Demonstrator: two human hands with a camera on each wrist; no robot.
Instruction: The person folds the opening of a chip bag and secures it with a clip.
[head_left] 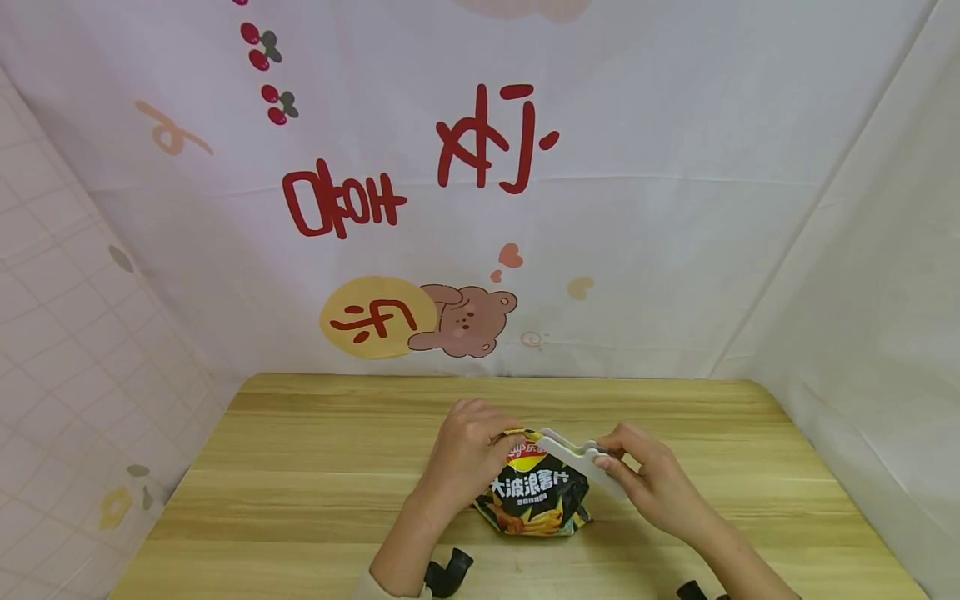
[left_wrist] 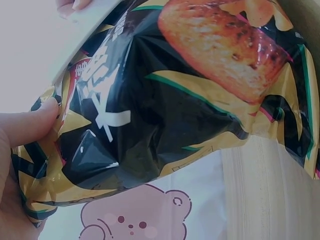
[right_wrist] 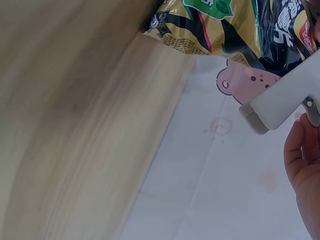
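A black and gold potato chip bag (head_left: 532, 500) stands over the wooden table, its printed front toward me. My left hand (head_left: 472, 446) pinches its top corner; in the left wrist view the thumb (left_wrist: 35, 120) lies along the bag's edge. My right hand (head_left: 652, 479) holds a long white bag clip (head_left: 573, 457) by its grey lever part. The clip slants along the bag's upper right edge, its far end near the left fingers. In the right wrist view the clip (right_wrist: 282, 97) overlaps the bag, and the right hand (right_wrist: 306, 165) is partly out of frame.
The wooden table (head_left: 300, 483) ends at a white cloth backdrop (head_left: 637, 275) printed with a bear and red characters. Cloth walls stand on both sides. Black curved pieces (head_left: 450, 573) sit by both wrists at the near edge.
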